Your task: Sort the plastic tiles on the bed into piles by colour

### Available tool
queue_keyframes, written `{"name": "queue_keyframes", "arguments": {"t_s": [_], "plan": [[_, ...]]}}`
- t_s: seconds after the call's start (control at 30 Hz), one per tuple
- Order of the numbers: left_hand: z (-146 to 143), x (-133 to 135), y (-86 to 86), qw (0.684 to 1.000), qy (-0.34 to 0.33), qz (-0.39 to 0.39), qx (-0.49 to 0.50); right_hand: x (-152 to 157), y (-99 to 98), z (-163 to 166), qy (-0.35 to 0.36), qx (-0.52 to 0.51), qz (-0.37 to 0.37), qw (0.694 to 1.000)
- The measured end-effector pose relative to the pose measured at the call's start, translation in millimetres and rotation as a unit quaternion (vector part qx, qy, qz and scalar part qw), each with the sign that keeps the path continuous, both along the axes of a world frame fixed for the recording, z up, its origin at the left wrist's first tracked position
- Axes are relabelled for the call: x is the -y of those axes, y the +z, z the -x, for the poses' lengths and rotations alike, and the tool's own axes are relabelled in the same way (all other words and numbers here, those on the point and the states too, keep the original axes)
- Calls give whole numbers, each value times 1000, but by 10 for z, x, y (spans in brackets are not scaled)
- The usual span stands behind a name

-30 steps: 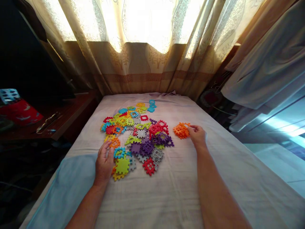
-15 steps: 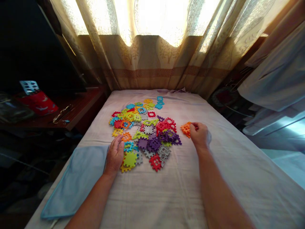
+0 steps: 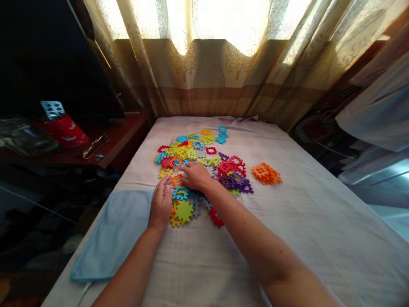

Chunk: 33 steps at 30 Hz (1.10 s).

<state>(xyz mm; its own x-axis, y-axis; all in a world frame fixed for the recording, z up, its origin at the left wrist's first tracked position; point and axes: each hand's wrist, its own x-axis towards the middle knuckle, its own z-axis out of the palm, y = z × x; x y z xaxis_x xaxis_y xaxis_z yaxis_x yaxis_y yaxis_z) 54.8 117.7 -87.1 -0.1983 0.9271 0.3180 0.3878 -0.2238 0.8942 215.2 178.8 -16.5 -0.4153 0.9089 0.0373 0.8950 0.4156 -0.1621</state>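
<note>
Both hands are now at the mixed tile pile (image 3: 204,158). The right hand (image 3: 196,175) has left the orange tile stack (image 3: 266,174), which lies alone to its right, and reaches an orange tile (image 3: 176,180) beside the flat, open left hand (image 3: 161,204). Whether it grips, I cannot tell.

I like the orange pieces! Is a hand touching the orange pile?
No, the orange pile lies alone on the sheet; the left hand and right hand are at the mixed pile.
</note>
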Motion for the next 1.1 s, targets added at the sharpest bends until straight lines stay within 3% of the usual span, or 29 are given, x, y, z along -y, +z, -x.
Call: {"name": "queue_keyframes", "arguments": {"t_s": [0.27, 0.4, 0.5, 0.6, 0.7, 0.83, 0.9, 1.0, 1.1], "plan": [[-9, 18, 34, 1000, -12, -9, -6, -82, 67, 91, 12, 23, 40, 999], [-5, 1, 11, 999, 2, -37, -11, -99, 62, 35, -42, -80, 12, 996], [-9, -5, 1, 999, 4, -43, -15, -73, 66, -146, -114, -199, -23, 973], [-12, -2, 3, 999, 8, -37, -18, 25, 49, -556, -165, -305, -76, 935], [-12, 1, 13, 999, 6, -35, -17, 180, -18, -1212, -245, -363, -149, 887], [-8, 2, 27, 999, 1, -34, -21, 387, -197, -2177, -425, -367, -260, 786], [-6, 1, 29, 999, -1, -29, -21, 458, -314, -2524, -477, -359, -287, 749], [1, -2, 28, 1000, 2, -23, -18, 504, -486, -2779, -507, -374, -267, 729], [8, -1, 33, 1000, 7, -18, -16, 499, -614, -2828, -519, -377, -244, 727]]}}
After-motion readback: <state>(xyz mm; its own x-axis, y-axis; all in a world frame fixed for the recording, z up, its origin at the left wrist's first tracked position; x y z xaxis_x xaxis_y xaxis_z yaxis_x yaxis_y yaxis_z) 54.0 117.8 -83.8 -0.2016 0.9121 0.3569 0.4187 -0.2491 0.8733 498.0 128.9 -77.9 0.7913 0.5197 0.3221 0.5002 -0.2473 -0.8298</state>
